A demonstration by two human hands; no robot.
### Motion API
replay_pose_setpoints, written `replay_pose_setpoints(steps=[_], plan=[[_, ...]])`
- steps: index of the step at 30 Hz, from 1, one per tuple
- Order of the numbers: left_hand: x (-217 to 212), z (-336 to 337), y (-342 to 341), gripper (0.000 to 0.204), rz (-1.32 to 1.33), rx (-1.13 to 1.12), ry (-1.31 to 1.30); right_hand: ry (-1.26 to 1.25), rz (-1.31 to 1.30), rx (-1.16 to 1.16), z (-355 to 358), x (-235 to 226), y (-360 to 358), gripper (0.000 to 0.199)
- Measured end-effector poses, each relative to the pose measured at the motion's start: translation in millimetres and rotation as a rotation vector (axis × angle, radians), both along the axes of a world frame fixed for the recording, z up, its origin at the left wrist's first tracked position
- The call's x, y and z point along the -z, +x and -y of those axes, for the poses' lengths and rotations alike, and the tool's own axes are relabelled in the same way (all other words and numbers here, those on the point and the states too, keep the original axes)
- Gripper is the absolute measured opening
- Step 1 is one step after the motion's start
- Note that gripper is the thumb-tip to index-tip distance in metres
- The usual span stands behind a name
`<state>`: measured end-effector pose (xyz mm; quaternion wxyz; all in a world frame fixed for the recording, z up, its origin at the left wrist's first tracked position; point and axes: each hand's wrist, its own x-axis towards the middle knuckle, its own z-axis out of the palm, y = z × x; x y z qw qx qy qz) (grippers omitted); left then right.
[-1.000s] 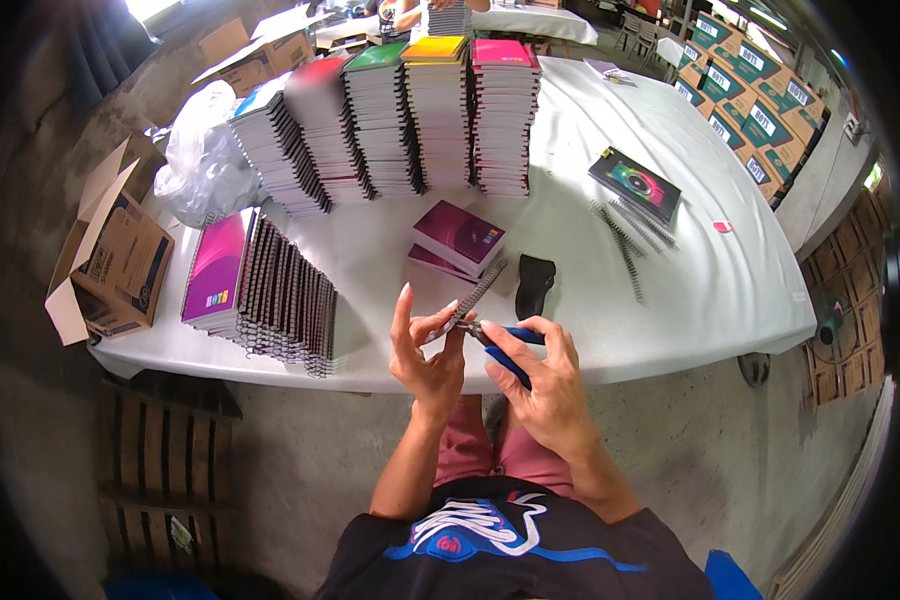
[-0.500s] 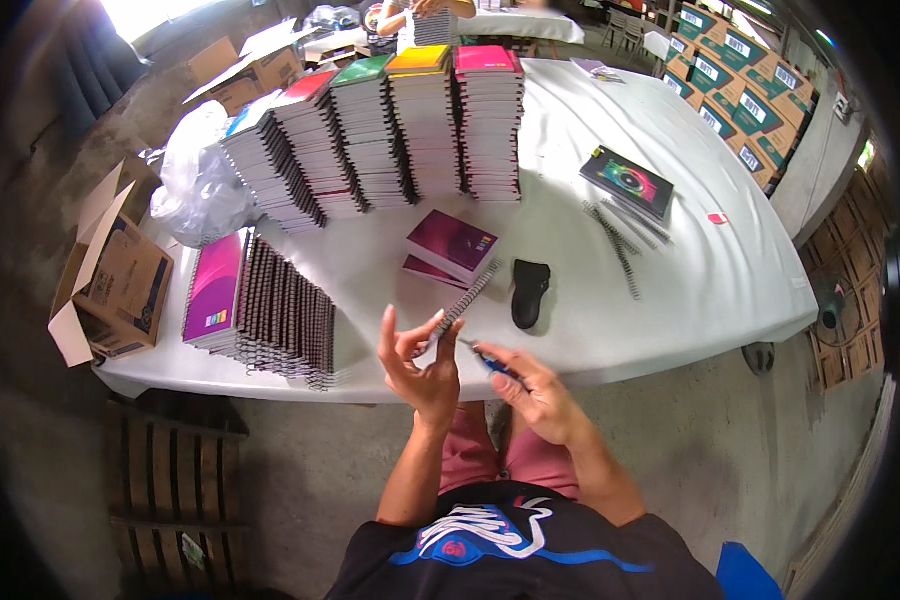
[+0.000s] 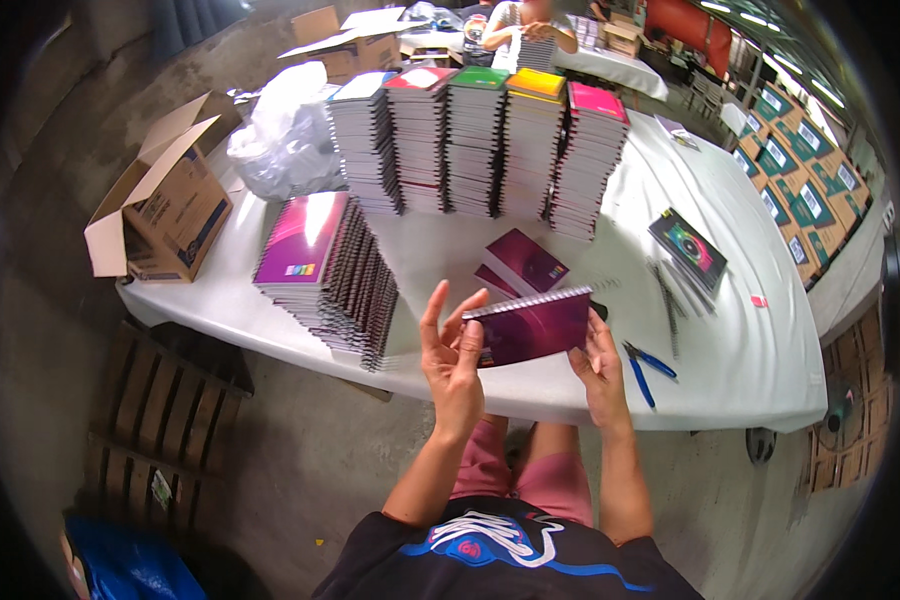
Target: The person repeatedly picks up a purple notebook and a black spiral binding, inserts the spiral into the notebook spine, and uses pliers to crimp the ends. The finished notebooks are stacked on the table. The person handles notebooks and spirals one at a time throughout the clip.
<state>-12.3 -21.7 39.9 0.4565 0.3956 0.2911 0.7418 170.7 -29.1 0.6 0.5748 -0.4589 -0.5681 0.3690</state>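
I see the purple notebook (image 3: 535,332) lifted over the near side of the white-covered table (image 3: 750,375), with its coil binding along the upper side. The left hand (image 3: 455,385) keeps its thumb on the front at the left end, and the index finger stands up, apart from it; the right hand (image 3: 602,372) pinches the other end, fingers only a little parted. In the room, cartons (image 3: 805,180) are piled at right. On the table I find five tall notebook stacks (image 3: 475,145), an open box (image 3: 170,230) at the left end, a lower purple stack (image 3: 305,240), loose coils (image 3: 667,300), blue-handled pliers (image 3: 658,366) near the right hand, and one small red piece (image 3: 759,301). The top edge cuts off a co-worker (image 3: 535,30). Behind the notebook, a black object (image 3: 598,312) is mostly hidden; how the left fingertips press at the back, I cannot tell.
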Motion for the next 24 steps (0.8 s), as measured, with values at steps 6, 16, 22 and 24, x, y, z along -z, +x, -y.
replay_pose_setpoints(steps=[6, 16, 22, 24], plan=[[-20, 18, -50, 0.048, -0.463, -0.480, 0.388, 0.015, -0.665, -0.292, -32, -56, -56, 0.044], [-39, -14, -151, 0.055, -0.382, -0.817, 0.097, -0.138, -0.772, -0.564, -160, -165, -180, 0.032], [-37, -27, -162, 0.062, -0.428, -0.674, 0.066, 0.299, -0.429, -0.685, -222, -190, -210, 0.038], [-31, -32, -167, 0.063, -0.428, -0.644, 0.081, 0.501, 0.142, -0.782, -204, -200, -235, 0.028]])
